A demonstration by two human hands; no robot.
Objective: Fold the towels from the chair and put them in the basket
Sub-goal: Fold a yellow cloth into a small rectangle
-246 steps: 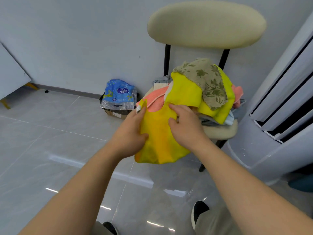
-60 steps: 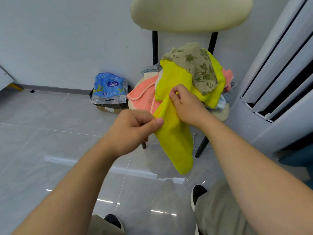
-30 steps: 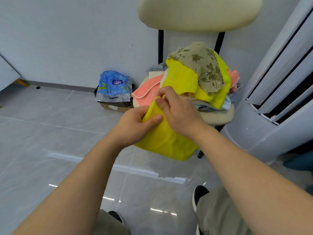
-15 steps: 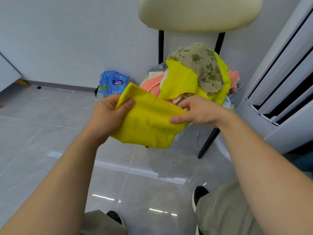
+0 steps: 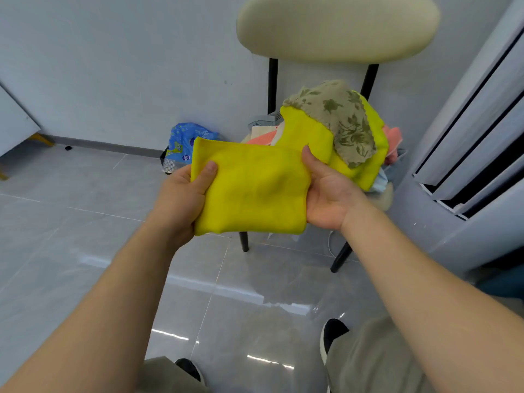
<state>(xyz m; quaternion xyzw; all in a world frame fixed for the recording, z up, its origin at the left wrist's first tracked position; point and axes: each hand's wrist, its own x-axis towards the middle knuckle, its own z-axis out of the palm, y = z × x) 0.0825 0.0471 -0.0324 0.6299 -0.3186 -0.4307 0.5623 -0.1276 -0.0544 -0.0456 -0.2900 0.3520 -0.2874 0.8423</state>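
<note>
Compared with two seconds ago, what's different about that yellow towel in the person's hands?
Then the yellow towel hung long, pinched at its top. Now it is a folded rectangle held level: the left hand grips its left edge, thumb on top; the right hand holds its right edge. The pile on the chair, floral cloth on top, and the blue bag by the wall are unchanged.

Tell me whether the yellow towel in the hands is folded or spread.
Folded: the yellow towel is a compact, thick rectangle with rounded doubled edges, gripped at each end by the left hand and right hand.
</note>
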